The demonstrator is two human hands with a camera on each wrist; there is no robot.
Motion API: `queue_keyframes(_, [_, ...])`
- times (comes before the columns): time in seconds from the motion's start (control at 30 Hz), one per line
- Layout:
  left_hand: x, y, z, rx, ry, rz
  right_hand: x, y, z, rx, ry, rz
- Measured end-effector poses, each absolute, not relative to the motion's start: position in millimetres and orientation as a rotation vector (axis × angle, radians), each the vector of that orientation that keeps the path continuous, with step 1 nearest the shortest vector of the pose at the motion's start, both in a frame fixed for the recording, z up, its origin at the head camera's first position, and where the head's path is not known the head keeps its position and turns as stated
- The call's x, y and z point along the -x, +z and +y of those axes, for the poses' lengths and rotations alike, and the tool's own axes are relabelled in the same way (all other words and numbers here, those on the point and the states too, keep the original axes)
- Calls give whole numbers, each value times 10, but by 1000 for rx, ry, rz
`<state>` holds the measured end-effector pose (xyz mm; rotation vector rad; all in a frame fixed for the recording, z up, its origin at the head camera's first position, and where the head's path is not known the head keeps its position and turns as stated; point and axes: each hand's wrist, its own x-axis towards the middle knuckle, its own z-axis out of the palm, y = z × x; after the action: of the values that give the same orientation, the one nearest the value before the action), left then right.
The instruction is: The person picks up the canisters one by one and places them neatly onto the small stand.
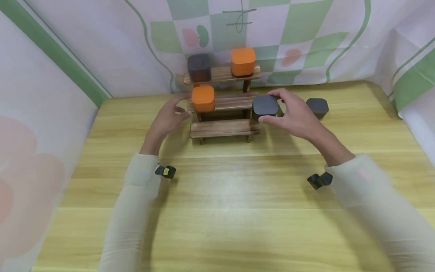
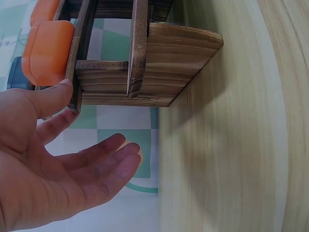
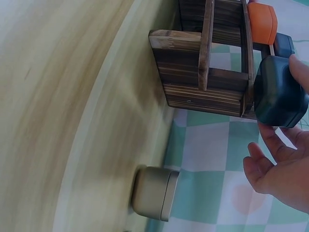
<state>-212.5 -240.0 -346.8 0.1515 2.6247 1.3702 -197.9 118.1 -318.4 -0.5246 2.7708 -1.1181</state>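
My right hand (image 1: 293,115) grips a dark rounded box (image 1: 265,105) between thumb and fingers, at the right end of the middle tier of a wooden three-tier stand (image 1: 224,129). In the right wrist view the box overlaps that tier's end; I cannot tell whether its weight rests there. My left hand (image 1: 168,118) pinches the left end of the same tier with thumb and index finger, while the other fingers stay loose in the left wrist view. Beside it an orange box (image 1: 203,99) sits on the middle tier. The top tier bears another dark box (image 1: 199,68) and an orange box (image 1: 243,61).
One more dark box (image 1: 317,108) stands on the wooden table (image 1: 217,211), right of the stand and behind my right wrist. A checkered green and white cloth (image 1: 261,26) hangs just behind the stand. Cloth walls rise at both sides.
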Motion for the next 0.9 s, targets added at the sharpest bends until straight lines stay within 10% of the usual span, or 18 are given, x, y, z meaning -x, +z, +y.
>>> queue_keyframes(0.9, [2101,-3467,-2346,-126,1364,2629,2136,-3116,992,559,-1101,2790])
